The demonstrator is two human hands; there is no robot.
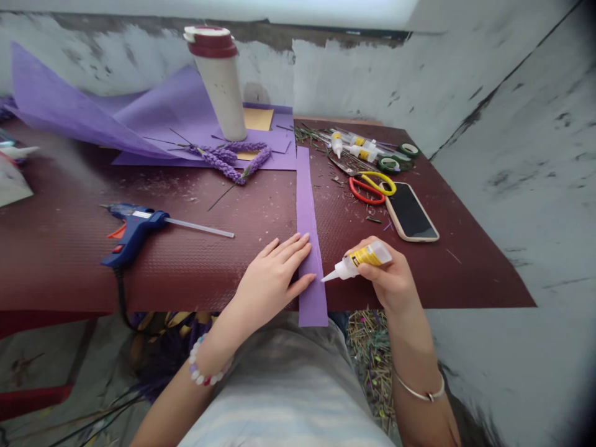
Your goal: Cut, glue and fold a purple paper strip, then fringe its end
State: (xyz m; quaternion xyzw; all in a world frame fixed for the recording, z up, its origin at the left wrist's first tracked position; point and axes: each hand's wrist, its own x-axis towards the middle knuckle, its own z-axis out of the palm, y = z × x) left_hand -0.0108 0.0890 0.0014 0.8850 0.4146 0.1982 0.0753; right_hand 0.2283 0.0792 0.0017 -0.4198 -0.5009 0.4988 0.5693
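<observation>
A long purple paper strip [307, 198] lies on the dark red table, its near end hanging over the front edge. Flat on the strip rest the fingers of my left hand [274, 273], stretched out and pressing it down. My right hand [393, 273] grips a glue bottle [367, 256] with a yellow label. The bottle is tilted left, and its white nozzle tip sits at the strip's right edge, beside my left thumb. Whether the tip touches the paper I cannot tell. A thin line runs along the strip's right side.
To the left lies a blue glue gun [135, 230] with a glue stick. Behind are a tumbler [218, 87], purple paper sheets [158, 118] and purple flower stems [233, 158]. On the right are scissors [372, 186], a phone [412, 211], more glue bottles [363, 152] and green tape rolls [388, 164].
</observation>
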